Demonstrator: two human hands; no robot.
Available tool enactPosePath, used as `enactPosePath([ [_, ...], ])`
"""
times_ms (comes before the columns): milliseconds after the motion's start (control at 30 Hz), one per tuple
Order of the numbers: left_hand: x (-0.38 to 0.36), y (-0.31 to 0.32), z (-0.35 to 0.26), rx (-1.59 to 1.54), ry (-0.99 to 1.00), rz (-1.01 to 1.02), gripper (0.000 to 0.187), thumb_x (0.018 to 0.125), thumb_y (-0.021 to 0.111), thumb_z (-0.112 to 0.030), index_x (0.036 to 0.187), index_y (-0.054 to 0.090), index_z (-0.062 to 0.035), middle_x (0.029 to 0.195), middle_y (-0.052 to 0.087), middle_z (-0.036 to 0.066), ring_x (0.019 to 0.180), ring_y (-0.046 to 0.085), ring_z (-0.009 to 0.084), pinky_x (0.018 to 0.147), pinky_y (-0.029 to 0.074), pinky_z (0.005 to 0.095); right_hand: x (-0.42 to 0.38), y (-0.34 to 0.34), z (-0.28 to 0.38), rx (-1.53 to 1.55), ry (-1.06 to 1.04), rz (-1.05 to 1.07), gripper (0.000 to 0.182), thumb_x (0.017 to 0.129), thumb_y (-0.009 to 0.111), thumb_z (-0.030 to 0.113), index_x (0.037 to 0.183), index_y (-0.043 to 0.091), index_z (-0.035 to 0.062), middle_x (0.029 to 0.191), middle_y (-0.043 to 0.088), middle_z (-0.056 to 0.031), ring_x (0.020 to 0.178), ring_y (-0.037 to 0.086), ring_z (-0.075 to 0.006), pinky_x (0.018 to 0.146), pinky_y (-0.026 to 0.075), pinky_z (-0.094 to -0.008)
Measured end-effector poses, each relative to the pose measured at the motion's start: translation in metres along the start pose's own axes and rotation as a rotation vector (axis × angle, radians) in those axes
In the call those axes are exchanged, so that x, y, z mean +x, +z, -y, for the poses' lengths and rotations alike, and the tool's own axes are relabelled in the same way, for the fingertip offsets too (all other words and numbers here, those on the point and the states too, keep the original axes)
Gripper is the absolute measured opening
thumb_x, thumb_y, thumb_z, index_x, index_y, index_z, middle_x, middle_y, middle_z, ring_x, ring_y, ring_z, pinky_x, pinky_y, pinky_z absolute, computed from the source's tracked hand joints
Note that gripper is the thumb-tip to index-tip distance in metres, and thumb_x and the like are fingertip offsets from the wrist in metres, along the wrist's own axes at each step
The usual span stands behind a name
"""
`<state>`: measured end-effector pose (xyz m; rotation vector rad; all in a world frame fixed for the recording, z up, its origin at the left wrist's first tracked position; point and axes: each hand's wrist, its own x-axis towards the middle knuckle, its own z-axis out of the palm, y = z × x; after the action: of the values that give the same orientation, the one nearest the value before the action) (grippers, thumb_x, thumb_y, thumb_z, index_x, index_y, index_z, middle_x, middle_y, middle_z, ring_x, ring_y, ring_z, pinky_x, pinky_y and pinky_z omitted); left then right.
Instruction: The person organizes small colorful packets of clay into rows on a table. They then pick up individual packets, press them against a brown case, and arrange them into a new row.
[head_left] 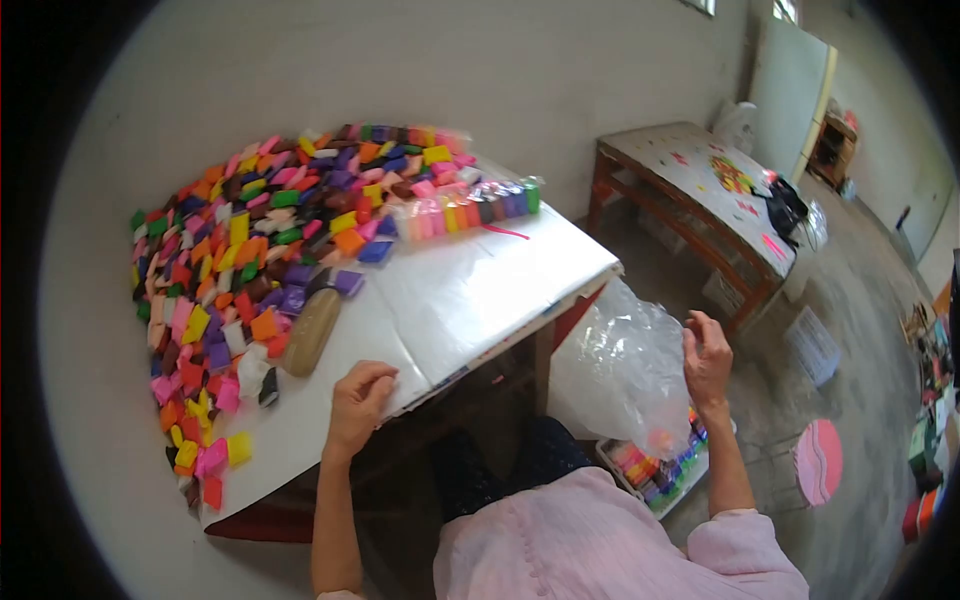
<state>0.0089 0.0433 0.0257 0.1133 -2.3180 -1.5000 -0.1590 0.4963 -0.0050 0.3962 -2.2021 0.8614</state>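
White table [455, 300]; left hand [362, 405] loosely curled, closure unclear; right hand [708, 358] part-open beside plastic bag [622, 365].

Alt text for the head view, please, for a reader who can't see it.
A person's right hand is beside a clear bag that partly hides a tray of colorful packs. The left hand, fingers curled, is at a white table's edge. Small colorful packets are heaped on the table's left.

We've got decent daylight here, with harsh glare on the white tabletop [400, 330] at 12 o'clock, heavy fisheye bending at the edges, black corners, and kinda soft detail toward 3 o'clock.
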Motion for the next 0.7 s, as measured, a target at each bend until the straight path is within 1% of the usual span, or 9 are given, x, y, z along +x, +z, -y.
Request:
enactPosePath([
  [67, -0.004, -0.003, -0.011, 0.018, -0.031, 0.009, 0.012, 0.091, 0.058, -0.002, 0.098, 0.066, 0.0028, 0.094, 0.062, 0.003, 0.08, 0.057, 0.0105, 0.07, 0.048, 0.027, 0.013, 0.025, 0.035, 0.235, -0.015, 0.143, 0.026, 0.085, 0.064, 0.001, 0.111, 0.063, 0.0004, 0.095, 0.067, -0.0137, 0.079, 0.068, -0.0229, 0.067, 0.054, -0.0317],
  [167, 0.001, -0.014, -0.013, 0.13, 0.065, -0.021, 0.012, 0.09, 0.059, -0.002, 0.098, 0.066, 0.0028, 0.092, 0.063, 0.008, 0.079, 0.059, 0.0166, 0.068, 0.049, 0.0306, 0.025, 0.068, 0.091, 0.45, -0.204, 0.296, 0.026, 0.084, 0.065, -0.001, 0.11, 0.064, -0.0009, 0.097, 0.069, -0.0153, 0.083, 0.07, -0.0252, 0.068, 0.056, -0.0323],
  [233, 0.01, -0.022, -0.01, 0.305, 0.201, -0.076, 0.012, 0.088, 0.059, -0.003, 0.097, 0.065, 0.0032, 0.092, 0.064, 0.012, 0.08, 0.061, 0.0231, 0.071, 0.049, 0.0333, 0.033, 0.093, 0.123, 0.432, -0.227, 0.389, 0.024, 0.084, 0.066, 0.001, 0.107, 0.065, 0.0007, 0.098, 0.068, -0.0152, 0.082, 0.07, -0.0278, 0.07, 0.055, -0.0347],
  [333, 0.02, -0.039, 0.002, 0.487, 0.283, -0.137, 0.013, 0.086, 0.06, -0.004, 0.096, 0.066, 0.0028, 0.094, 0.065, 0.015, 0.084, 0.063, 0.026, 0.076, 0.049, 0.0323, 0.049, 0.126, 0.166, 0.46, -0.37, 0.456, 0.02, 0.083, 0.066, 0.004, 0.103, 0.065, 0.0026, 0.093, 0.067, -0.0136, 0.077, 0.068, -0.0288, 0.069, 0.053, -0.0367],
  [433, 0.03, -0.049, 0.024, 0.467, 0.308, -0.116, 0.012, 0.083, 0.06, -0.004, 0.093, 0.065, 0.0028, 0.093, 0.064, 0.017, 0.09, 0.061, 0.0347, 0.08, 0.048, 0.0398, 0.061, 0.165, 0.201, 0.507, -0.444, 0.559, 0.017, 0.084, 0.066, 0.008, 0.101, 0.066, 0.0036, 0.091, 0.066, -0.0128, 0.076, 0.067, -0.0298, 0.069, 0.052, -0.0387],
  [500, 0.03, -0.042, 0.029, 0.512, 0.346, -0.15, 0.01, 0.083, 0.061, -0.003, 0.091, 0.064, 0.0017, 0.092, 0.061, 0.017, 0.09, 0.06, 0.0346, 0.079, 0.048, 0.0412, 0.066, 0.189, 0.226, 0.506, -0.472, 0.643, 0.017, 0.085, 0.065, 0.011, 0.1, 0.066, 0.0038, 0.09, 0.066, -0.0127, 0.076, 0.066, -0.0301, 0.071, 0.052, -0.0401],
  [533, 0.032, -0.04, 0.032, 0.536, 0.367, -0.168, 0.01, 0.082, 0.061, -0.002, 0.091, 0.063, 0.0015, 0.092, 0.061, 0.016, 0.089, 0.059, 0.0347, 0.079, 0.048, 0.0415, 0.066, 0.203, 0.237, 0.512, -0.509, 0.635, 0.014, 0.085, 0.066, 0.01, 0.098, 0.068, 0.0041, 0.088, 0.068, -0.011, 0.073, 0.067, -0.0259, 0.068, 0.053, -0.0373],
  [600, 0.032, -0.038, 0.029, 0.617, 0.439, -0.195, 0.009, 0.081, 0.061, -0.001, 0.089, 0.062, 0.0012, 0.093, 0.059, 0.016, 0.089, 0.059, 0.0346, 0.079, 0.048, 0.042, 0.067, 0.224, 0.263, 0.496, -0.539, 0.677, 0.014, 0.085, 0.066, 0.011, 0.098, 0.068, 0.0042, 0.088, 0.068, -0.012, 0.075, 0.067, -0.0277, 0.069, 0.053, -0.0378],
  [700, 0.03, -0.04, 0.034, 0.585, 0.436, -0.203, 0.011, 0.08, 0.062, -0.001, 0.091, 0.061, 0.0008, 0.092, 0.06, 0.015, 0.088, 0.059, 0.0345, 0.079, 0.048, 0.0416, 0.054, 0.255, 0.291, 0.466, -0.598, 0.675, 0.013, 0.085, 0.064, 0.012, 0.094, 0.067, 0.0045, 0.089, 0.064, -0.0128, 0.079, 0.065, -0.0313, 0.071, 0.052, -0.0408],
])
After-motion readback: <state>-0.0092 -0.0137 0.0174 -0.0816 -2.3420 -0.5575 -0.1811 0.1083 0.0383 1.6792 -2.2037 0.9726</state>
